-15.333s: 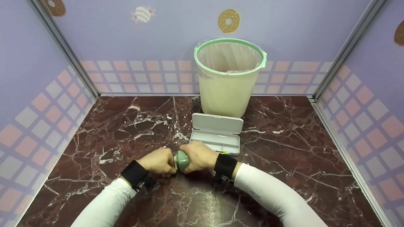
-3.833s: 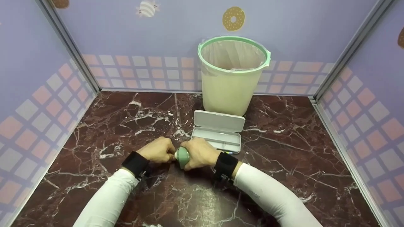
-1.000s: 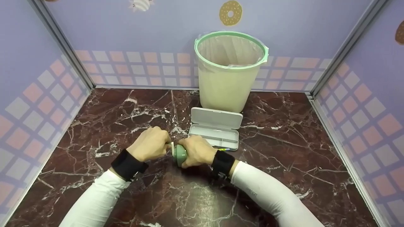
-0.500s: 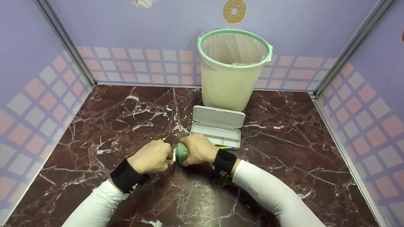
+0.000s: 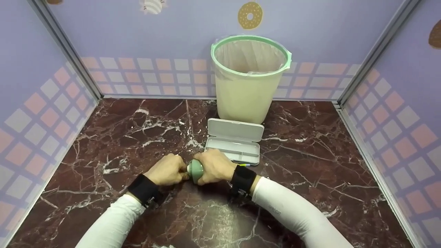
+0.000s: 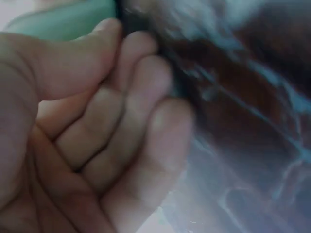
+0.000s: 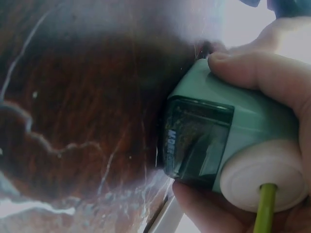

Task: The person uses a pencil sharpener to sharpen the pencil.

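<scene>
- The right hand [image 5: 216, 168] is holding a green pencil sharpener [image 5: 196, 169], with its fingers clamped around the sides
- The sharpener is between the two hands, low over the shiny dark red surface [image 5: 310, 172]
- A green pencil [image 7: 265, 208] sticks out of the round white part [image 7: 252, 179] of the sharpener
- The left hand [image 5: 168, 171] is at the sharpener's other end, with thumb and fingers curled in a pinch; the bit between them is hidden
- A grey box [image 5: 236, 130] sits open just past the right hand
- A tall bin [image 5: 246, 98] with a green rim stands behind the box
</scene>
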